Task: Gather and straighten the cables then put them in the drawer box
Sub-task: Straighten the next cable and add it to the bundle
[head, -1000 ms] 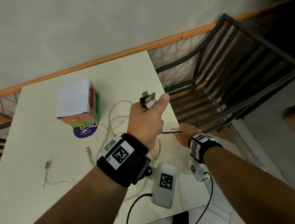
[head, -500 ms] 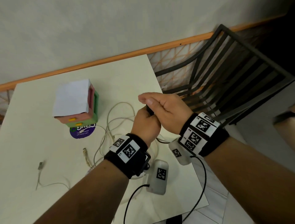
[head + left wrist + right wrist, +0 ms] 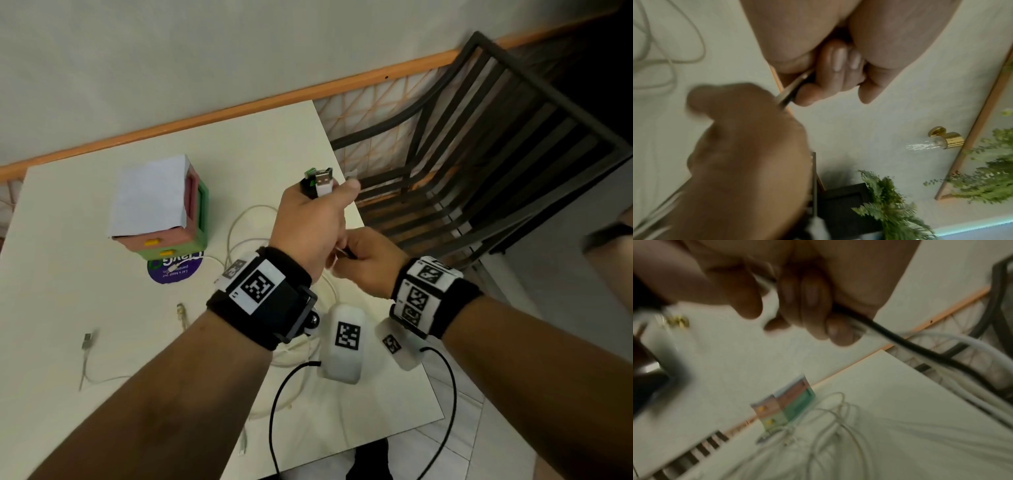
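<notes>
My left hand [image 3: 317, 212] is raised over the table's right side and grips a bundle of cable ends; a white USB plug [image 3: 323, 181] and a black-and-green plug stick up from the fist. Just below it, my right hand [image 3: 359, 263] closes round the same black and white cables [image 3: 900, 340], which trail down to the right. In the left wrist view the left fingers [image 3: 838, 68] are curled on the strands. The pink and green drawer box [image 3: 164, 212], paper on top, stands at the left. Loose white cables [image 3: 239, 236] lie beside it.
A separate thin white cable [image 3: 85, 353] lies at the table's [image 3: 68, 274] near left, a gold-tipped connector [image 3: 181, 313] nearer the middle. A purple sticker [image 3: 174, 270] lies under the box. A dark slatted metal frame [image 3: 479, 154] stands right of the table's edge.
The right hand came from the table's right edge up over the left hand's plugs, then moved down the cables to sit just below the left fist. The left hand still holds the plugs up.
</notes>
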Action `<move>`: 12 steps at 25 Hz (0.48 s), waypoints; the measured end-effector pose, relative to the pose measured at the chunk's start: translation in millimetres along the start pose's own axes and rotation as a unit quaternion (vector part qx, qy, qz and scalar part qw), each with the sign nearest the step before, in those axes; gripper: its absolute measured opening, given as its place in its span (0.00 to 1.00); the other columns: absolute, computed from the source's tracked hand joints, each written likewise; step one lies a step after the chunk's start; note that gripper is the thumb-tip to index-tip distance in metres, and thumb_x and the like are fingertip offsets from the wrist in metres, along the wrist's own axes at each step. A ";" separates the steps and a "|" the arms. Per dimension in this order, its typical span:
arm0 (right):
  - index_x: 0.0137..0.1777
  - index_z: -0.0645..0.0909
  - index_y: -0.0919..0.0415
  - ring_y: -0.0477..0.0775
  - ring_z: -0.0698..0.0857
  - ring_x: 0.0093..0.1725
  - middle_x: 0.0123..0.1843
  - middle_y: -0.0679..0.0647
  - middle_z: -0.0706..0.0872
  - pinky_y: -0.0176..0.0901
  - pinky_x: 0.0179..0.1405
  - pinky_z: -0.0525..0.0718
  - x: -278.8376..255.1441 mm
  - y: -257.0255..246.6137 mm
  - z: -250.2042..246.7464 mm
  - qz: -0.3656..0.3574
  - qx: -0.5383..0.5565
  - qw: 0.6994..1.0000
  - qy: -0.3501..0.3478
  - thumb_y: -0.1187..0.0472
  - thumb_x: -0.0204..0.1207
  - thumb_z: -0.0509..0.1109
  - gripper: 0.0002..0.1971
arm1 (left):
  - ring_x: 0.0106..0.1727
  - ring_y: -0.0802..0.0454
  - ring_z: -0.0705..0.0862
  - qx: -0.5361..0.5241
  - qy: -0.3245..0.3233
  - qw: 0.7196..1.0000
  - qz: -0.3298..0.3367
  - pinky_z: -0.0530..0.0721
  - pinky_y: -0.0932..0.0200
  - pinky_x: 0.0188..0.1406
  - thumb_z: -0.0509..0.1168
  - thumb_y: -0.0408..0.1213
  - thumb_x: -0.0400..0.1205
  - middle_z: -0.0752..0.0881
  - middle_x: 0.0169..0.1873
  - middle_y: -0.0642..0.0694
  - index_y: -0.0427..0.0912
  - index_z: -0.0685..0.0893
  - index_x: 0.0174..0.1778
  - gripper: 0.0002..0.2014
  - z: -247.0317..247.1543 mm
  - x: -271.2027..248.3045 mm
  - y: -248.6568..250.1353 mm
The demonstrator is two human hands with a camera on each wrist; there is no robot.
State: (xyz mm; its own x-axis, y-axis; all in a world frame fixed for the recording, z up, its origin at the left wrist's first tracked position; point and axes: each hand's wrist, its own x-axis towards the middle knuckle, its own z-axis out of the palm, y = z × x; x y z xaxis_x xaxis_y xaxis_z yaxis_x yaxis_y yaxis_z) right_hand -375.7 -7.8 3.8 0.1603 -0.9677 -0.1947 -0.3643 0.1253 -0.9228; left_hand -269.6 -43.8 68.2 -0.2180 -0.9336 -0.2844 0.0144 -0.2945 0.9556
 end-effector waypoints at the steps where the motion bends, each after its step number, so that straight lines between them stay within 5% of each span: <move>1: 0.28 0.75 0.63 0.49 0.73 0.23 0.22 0.54 0.74 0.44 0.25 0.74 3.1 8.5 0.2 0.031 -0.091 0.995 0.039 0.63 0.72 0.70 0.12 | 0.15 0.54 0.64 0.011 -0.013 1.000 0.005 0.66 0.59 0.27 0.72 0.34 0.81 0.66 0.13 0.56 0.49 0.71 0.20 0.24 4.1 -4.7 1.9; 4: 0.27 0.80 0.61 0.53 0.81 0.28 0.25 0.55 0.82 0.45 0.27 0.81 14.1 34.8 -7.7 0.087 -0.169 0.976 0.103 0.54 0.76 0.66 0.18 | 0.13 0.61 0.67 0.049 -0.031 0.998 0.028 0.66 0.61 0.24 0.76 0.34 0.78 0.68 0.11 0.59 0.50 0.70 0.19 0.26 10.5 -22.0 3.4; 12: 0.38 0.88 0.60 0.56 0.86 0.36 0.36 0.55 0.86 0.45 0.38 0.87 24.5 77.4 -15.7 0.231 -0.273 0.932 0.064 0.49 0.75 0.67 0.16 | 0.17 0.52 0.50 -0.050 0.039 0.998 -0.026 0.51 0.56 0.25 0.72 0.29 0.78 0.57 0.15 0.51 0.49 0.65 0.14 0.30 -47.4 -22.8 24.5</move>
State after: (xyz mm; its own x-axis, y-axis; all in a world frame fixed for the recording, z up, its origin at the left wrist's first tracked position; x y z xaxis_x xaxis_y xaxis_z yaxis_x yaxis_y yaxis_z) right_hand -414.4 -25.3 -67.2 -0.2271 -0.8602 -0.4566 -0.7855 0.4390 -0.4363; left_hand -218.0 -39.4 94.4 -0.1444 -0.9286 -0.3419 0.1039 -0.3579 0.9280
